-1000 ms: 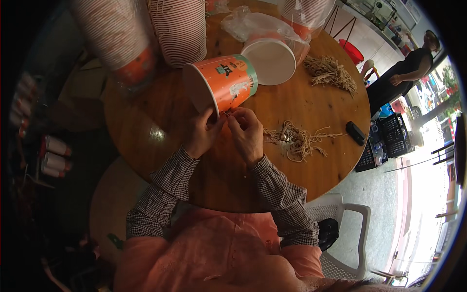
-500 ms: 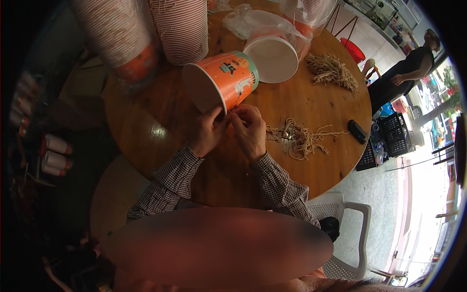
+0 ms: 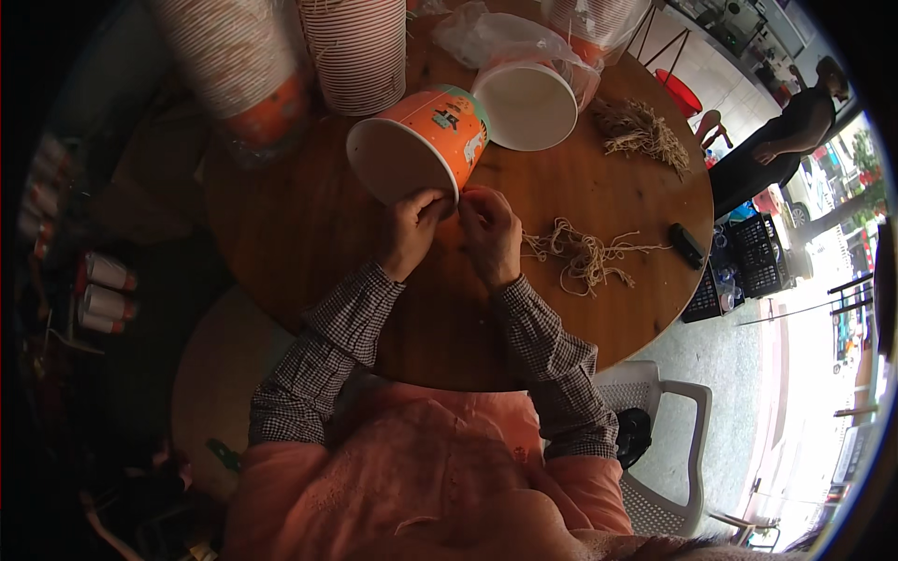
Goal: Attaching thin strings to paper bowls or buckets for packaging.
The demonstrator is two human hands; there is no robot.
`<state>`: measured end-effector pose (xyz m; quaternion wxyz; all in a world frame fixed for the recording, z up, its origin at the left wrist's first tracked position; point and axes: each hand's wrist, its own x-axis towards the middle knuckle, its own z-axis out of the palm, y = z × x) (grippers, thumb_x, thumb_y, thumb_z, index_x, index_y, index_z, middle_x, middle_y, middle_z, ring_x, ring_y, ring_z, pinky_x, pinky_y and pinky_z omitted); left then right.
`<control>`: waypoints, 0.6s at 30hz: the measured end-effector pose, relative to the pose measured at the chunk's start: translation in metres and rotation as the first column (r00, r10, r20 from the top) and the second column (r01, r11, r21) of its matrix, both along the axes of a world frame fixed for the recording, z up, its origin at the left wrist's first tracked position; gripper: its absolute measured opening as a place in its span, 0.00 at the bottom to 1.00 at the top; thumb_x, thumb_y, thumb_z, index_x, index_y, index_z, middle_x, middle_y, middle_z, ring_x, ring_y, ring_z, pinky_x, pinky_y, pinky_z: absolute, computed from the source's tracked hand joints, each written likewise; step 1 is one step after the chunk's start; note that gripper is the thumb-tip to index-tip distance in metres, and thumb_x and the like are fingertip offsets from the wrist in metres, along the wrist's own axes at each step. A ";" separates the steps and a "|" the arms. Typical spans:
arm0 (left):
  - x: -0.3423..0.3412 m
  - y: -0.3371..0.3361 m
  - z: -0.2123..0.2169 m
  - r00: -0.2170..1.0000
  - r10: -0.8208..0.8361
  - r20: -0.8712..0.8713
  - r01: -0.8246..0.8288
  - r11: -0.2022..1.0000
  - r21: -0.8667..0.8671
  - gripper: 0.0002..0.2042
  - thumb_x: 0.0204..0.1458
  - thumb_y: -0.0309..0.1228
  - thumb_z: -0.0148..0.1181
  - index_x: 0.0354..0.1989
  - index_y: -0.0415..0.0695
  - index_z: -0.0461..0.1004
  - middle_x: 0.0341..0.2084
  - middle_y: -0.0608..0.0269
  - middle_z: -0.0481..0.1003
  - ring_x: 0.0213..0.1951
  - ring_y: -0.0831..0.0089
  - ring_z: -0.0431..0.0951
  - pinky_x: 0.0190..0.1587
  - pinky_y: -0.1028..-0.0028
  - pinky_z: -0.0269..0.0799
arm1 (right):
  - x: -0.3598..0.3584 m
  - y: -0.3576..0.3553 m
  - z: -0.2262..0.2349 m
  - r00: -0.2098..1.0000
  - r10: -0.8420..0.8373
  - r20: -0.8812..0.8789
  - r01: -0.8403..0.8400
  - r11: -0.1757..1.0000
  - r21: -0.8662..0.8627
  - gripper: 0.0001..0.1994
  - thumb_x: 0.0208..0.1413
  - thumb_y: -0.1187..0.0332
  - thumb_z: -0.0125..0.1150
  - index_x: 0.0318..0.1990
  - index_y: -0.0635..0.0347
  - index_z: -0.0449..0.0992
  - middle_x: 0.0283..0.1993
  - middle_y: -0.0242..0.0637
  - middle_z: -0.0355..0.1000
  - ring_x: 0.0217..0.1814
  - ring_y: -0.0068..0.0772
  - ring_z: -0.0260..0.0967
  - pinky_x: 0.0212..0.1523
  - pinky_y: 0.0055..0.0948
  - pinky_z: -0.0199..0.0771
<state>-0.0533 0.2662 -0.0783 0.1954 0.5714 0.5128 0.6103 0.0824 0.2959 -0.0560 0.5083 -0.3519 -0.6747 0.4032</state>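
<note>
An orange paper bucket with a printed pattern and a green base lies tilted on the round wooden table, its white open mouth facing me and slightly left. My left hand is closed on the lower rim, thumb and fingers pinching it. Right beside it, my right hand is closed in a pinch against the outside of the rim; whatever sits between its fingertips is too small to make out. A loose tangle of thin tan twine rests to the right of that hand.
Behind stand a tall stack of paper buckets, a plastic-wrapped stack and a white-mouthed bucket lying in clear plastic. A twine bundle and a small black object lie at right. A person stands beyond the table.
Both hands have shifted a little away from me, and the bucket has turned so more of its inside shows. The right fingers remain pinched at the rim.
</note>
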 end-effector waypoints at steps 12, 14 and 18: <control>-0.024 0.014 -0.025 0.993 -0.071 0.090 0.078 0.994 -0.071 0.06 0.48 0.24 0.58 0.34 0.36 0.73 0.28 0.59 0.77 0.34 0.73 0.78 0.37 0.73 0.73 | 0.069 0.037 -0.037 0.834 -0.231 0.502 0.143 0.968 0.208 0.08 0.52 0.65 0.57 0.37 0.57 0.77 0.38 0.45 0.75 0.42 0.49 0.73 0.40 0.39 0.74; -0.027 0.016 -0.028 0.992 -0.061 0.106 0.069 0.995 -0.070 0.06 0.48 0.24 0.58 0.33 0.36 0.72 0.27 0.60 0.76 0.34 0.74 0.78 0.37 0.74 0.73 | 0.122 0.062 -0.033 0.734 -0.332 0.592 0.293 0.942 0.165 0.09 0.52 0.64 0.57 0.36 0.57 0.77 0.36 0.45 0.75 0.41 0.47 0.74 0.40 0.40 0.74; -0.030 0.018 -0.027 0.997 -0.071 -0.032 0.065 0.986 -0.153 0.04 0.46 0.23 0.59 0.29 0.36 0.70 0.24 0.64 0.74 0.32 0.78 0.76 0.36 0.76 0.72 | 0.205 0.097 -0.033 0.664 -0.526 0.531 0.455 0.848 0.271 0.10 0.51 0.65 0.57 0.39 0.58 0.78 0.39 0.45 0.75 0.44 0.46 0.73 0.43 0.40 0.74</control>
